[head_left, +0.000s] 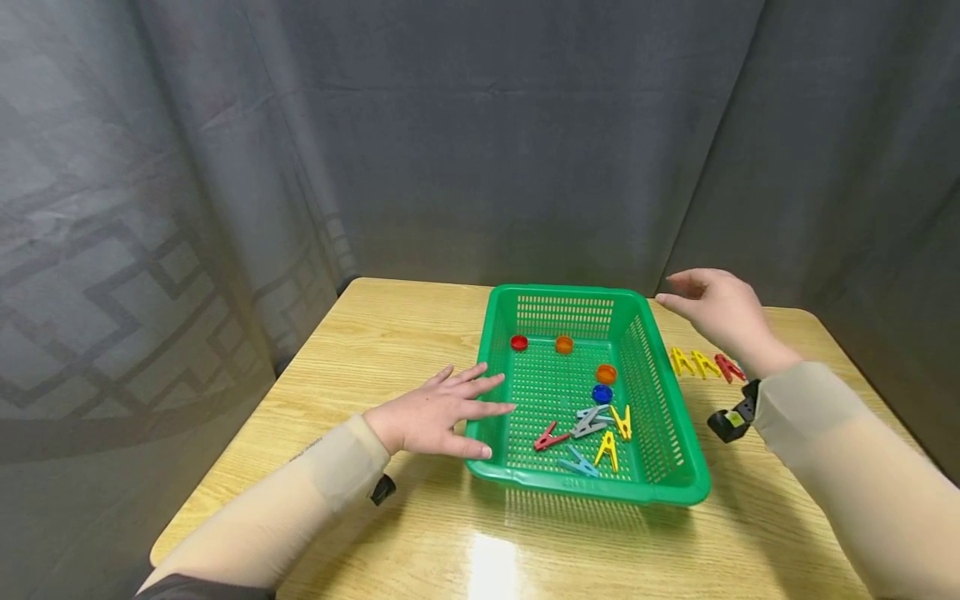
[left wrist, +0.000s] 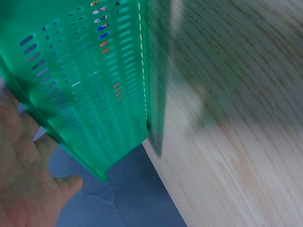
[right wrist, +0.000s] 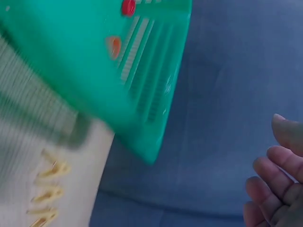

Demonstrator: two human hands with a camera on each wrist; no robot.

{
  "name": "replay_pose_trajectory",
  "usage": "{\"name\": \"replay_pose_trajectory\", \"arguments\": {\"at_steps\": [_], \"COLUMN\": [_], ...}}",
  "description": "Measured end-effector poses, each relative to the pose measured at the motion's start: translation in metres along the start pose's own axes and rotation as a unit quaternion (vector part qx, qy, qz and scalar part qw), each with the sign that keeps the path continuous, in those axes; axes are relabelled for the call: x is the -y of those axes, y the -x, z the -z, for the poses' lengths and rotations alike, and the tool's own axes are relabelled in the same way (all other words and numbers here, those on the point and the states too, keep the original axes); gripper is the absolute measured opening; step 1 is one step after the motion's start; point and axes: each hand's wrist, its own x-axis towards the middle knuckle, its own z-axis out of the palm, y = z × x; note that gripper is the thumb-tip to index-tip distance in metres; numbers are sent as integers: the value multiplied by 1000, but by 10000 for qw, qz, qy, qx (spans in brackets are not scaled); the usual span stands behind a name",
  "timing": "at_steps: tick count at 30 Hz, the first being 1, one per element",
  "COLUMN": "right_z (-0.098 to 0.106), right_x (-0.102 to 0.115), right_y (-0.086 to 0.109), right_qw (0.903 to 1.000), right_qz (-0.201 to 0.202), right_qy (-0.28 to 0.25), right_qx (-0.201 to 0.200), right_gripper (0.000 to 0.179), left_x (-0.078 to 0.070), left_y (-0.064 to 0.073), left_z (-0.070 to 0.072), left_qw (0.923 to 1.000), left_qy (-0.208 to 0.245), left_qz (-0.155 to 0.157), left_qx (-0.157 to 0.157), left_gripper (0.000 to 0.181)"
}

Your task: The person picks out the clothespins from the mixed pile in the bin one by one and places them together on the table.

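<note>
A green plastic basket [head_left: 592,488] stands on the table. My left hand [head_left: 442,412] lies with spread fingers over its left rim; in the left wrist view this hand [left wrist: 23,165] is beside the rim. Raised past the far right corner, my right hand [head_left: 720,312] has loosely bent fingers and holds nothing, as the right wrist view of the hand [right wrist: 279,189] also shows. Inside the basket are a red clothespin [head_left: 550,437], grey clothespins [head_left: 589,423], yellow clothespins [head_left: 607,451] and a light blue clothespin [head_left: 579,463].
In the basket also lie a red cap [head_left: 519,342], orange caps [head_left: 607,374] and a blue cap [head_left: 602,395]. Right of the basket, yellow clothespins [head_left: 704,363] and a red clothespin [head_left: 726,367] lie on the wooden table [head_left: 397,333]. Grey curtains [head_left: 487,150] hang behind.
</note>
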Motion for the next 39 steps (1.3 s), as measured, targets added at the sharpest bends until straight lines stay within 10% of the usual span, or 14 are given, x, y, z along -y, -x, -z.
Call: {"name": "replay_pose_trajectory", "arguments": {"at_steps": [21,39], "right_z": [-70,-127], "right_x": [64,50], "right_y": [-3,0], "right_qw": [9832,9573], "right_qz": [1372,1702], "right_qy": [141,-52], "right_qx": [1195,2337], "right_gripper": [37,27], "left_x": [1,0], "left_y": [-3,-4], "left_z": [1,0], "left_qw": [10000,10000], "left_qy": [37,85], "left_qz": [-2,-51], "left_qx": [15,4], "left_gripper": [67,67]}}
